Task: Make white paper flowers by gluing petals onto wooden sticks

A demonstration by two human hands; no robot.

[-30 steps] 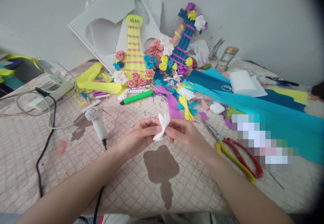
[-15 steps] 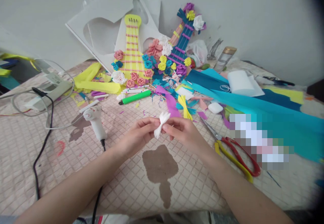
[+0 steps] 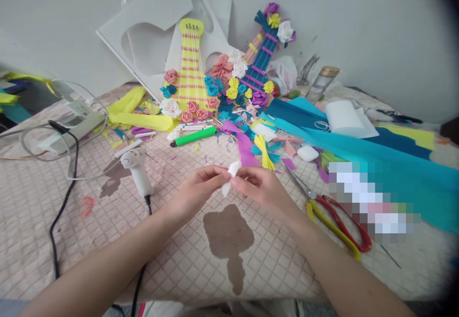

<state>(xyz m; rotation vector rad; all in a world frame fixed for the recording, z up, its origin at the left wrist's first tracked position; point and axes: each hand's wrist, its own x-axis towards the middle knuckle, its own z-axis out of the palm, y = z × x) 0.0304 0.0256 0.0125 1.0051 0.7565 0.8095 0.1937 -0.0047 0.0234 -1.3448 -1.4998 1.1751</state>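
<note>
item: white paper piece point(image 3: 234, 168), slim, its middle covered by fingertips. place: in front of the yellow paper guitar point(image 3: 190, 63), on the wearer's side and a little to its right, above the tabletop point(image 3: 287, 269). long axis: slanting; the upper end points away from the wearer and rightward, the lower end toward the wearer and leftward. finer folds too small to tell.

item: left hand point(image 3: 201, 185), in front of the yellow paper guitar. grip closed, thumb and fingers pinching the white paper piece from the left.

item: right hand point(image 3: 261, 183), in front and to the right of the same guitar. grip likewise closed, thumb and fingers on the paper's right side; thumb tips of both hands nearly meeting across it.

surroundings, placed by the yellow paper guitar:
– green marker point(image 3: 196, 136), just in front; dark tip leftward.
– white glue gun point(image 3: 139, 176), in front and to the left; cord running toward the wearer.
– power strip point(image 3: 71, 133), to the left.
– purple paper strip point(image 3: 245, 149), in front and to the right.
– yellow paper bow point(image 3: 264, 152), right of that strip, narrow at its middle.
– blue paper guitar point(image 3: 261, 61), to the right, tilted.
– scissors point(image 3: 311, 194), in front and well to the right; red and yellow handles, blades aimed back toward the guitar.
– white roll point(image 3: 344, 116), far to the right.
</note>
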